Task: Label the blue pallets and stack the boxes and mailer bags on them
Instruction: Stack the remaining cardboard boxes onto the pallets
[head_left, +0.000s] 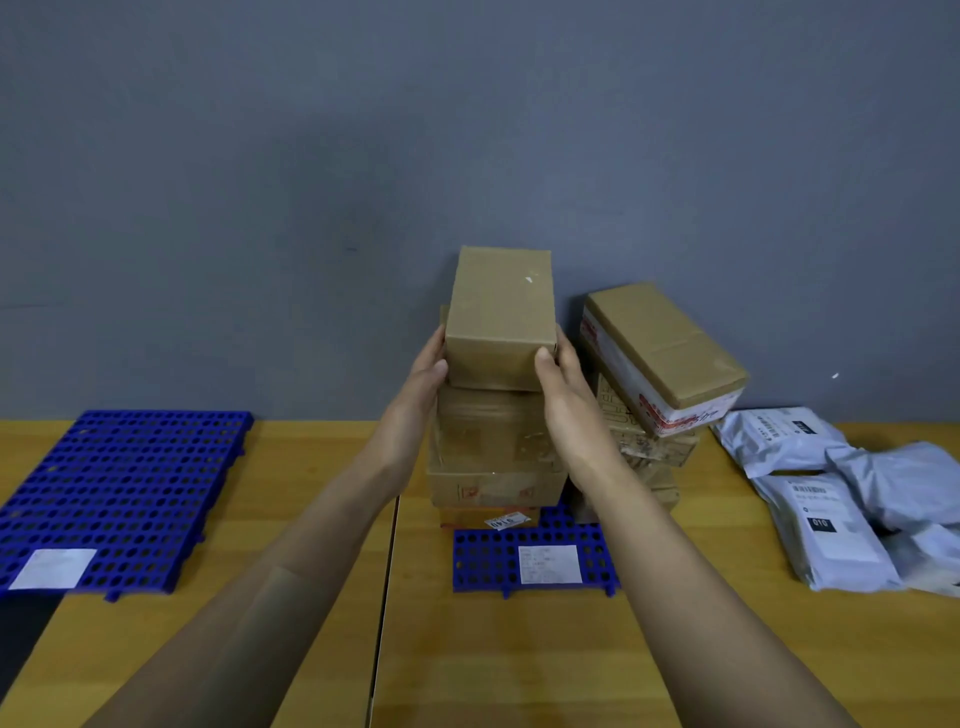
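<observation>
A plain brown box sits at the top of a stack of cardboard boxes on the middle blue pallet, which carries a white label. My left hand grips the box's left side and my right hand grips its right side. A second stack topped by a tilted box with red and white tape stands just to the right. At the left lies a bare blue pallet with a white label. Grey mailer bags are heaped at the right.
Everything rests on a wooden table made of two tops with a seam between them. A grey wall stands right behind the stacks. The table's left front corner drops off to a dark floor.
</observation>
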